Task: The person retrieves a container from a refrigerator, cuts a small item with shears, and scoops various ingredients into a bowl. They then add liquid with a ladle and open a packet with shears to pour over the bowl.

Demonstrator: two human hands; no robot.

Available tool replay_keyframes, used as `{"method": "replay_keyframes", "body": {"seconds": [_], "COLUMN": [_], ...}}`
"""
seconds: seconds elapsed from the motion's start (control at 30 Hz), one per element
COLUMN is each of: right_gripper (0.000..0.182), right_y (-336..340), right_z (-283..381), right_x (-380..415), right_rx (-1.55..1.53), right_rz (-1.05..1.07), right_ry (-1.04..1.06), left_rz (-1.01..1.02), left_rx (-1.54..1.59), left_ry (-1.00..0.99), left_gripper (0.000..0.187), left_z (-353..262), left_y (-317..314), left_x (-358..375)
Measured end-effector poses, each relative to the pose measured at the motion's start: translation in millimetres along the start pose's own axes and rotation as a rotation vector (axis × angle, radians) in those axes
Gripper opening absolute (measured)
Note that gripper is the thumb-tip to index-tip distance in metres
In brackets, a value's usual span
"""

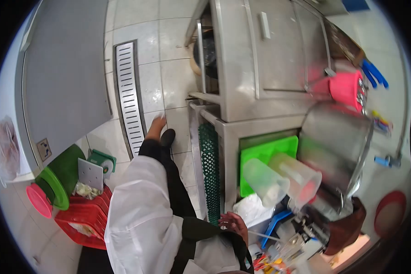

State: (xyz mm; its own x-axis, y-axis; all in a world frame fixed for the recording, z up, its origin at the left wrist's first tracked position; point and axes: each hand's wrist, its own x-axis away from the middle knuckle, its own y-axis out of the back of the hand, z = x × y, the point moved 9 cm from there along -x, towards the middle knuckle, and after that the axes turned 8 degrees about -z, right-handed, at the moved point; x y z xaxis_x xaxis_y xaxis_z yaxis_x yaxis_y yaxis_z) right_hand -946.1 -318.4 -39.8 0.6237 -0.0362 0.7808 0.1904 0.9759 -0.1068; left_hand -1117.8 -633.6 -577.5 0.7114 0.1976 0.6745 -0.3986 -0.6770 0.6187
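Note:
My left hand (157, 127) reaches over the tiled floor beside the metal drain grate (130, 98), past a white sleeve with a black cuff. It is small and blurred, so its fingers and anything in them cannot be made out. A black shoe (168, 137) shows just beside it. Close to my body, my right hand (235, 223) has loosely bent fingers spread apart, with nothing visible in them. It is near a white plastic bag (253, 209) and the green perforated basket (209, 173).
A steel cabinet (235, 59) and steel counter stand ahead and right, with a green tray (246, 182), clear jugs (265, 182) and a pink container (345, 89). Red crates (77, 219), a scale (91, 173) and a grey-fronted unit (68, 68) are at left.

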Motion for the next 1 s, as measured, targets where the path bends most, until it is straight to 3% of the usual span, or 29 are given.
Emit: {"method": "replay_keyframes", "body": {"seconds": [0.03,0.07,0.1,0.2,0.27,0.33,0.4,0.43,0.47,0.53,0.6,0.63,0.73,0.8,0.93,1.0], "right_gripper": [0.048,0.048,0.048,0.047,0.045,0.046,0.046,0.048,0.051,0.055,0.056,0.054,0.046,0.041,0.068,0.076], "right_y": [2,4,6,39,69,103,141,168,176,234,287,325,382,415,462,483], "right_z": [-1,-4,-13,-90,-159,-219,-317,-352,-363,-444,-473,-545,-538,-573,-584,-572], "right_x": [7,16,26,59,91,135,169,188,218,241,297,284,419,461,545,588], "right_rx": [-0.012,-0.033,-0.065,0.003,0.097,0.208,0.062,0.188,-0.128,0.088,0.3,0.586,0.151,-0.024,-0.045,0.023], "right_rz": [0.017,0.016,-0.013,0.008,-0.035,-0.164,-0.191,-0.231,-0.3,-0.457,-0.516,-0.555,-1.17,-1.462,-1.979,-2.137], "right_ry": [-0.01,-0.01,-0.065,-0.137,-0.131,-0.1,-0.14,-0.017,-0.115,-0.146,-0.217,-0.338,-0.165,-0.054,0.044,0.074], "left_rz": [0.182,0.156,0.433,0.535,0.67,0.817,0.889,0.903,0.917,0.929,0.933,0.946,0.992,1.027,1.131,1.202], "left_rx": [-0.252,-0.094,-0.235,0.006,0.113,-0.057,-0.234,-0.306,-0.371,-0.479,-0.588,-0.64,-0.76,-0.833,-1.012,-1.117], "left_ry": [-0.367,-0.344,-0.122,-0.311,-0.448,-0.448,-0.468,-0.497,-0.531,-0.598,-0.657,-0.688,-0.759,-0.81,-0.923,-0.987], "left_gripper": [0.044,0.04,0.034,0.03,0.029,0.03,0.031,0.032,0.032,0.033,0.034,0.035,0.036,0.037,0.04,0.041], "left_z": [25,39,43,58,41,36,16,0,-19,-52,-78,-89,-122,-143,-181,-203], "left_y": [-17,5,16,1,2,-9,-24,-40,-54,-85,-112,-123,-151,-163,-179,-188], "left_x": [78,155,218,330,371,396,426,443,461,505,553,579,653,698,767,801]}}
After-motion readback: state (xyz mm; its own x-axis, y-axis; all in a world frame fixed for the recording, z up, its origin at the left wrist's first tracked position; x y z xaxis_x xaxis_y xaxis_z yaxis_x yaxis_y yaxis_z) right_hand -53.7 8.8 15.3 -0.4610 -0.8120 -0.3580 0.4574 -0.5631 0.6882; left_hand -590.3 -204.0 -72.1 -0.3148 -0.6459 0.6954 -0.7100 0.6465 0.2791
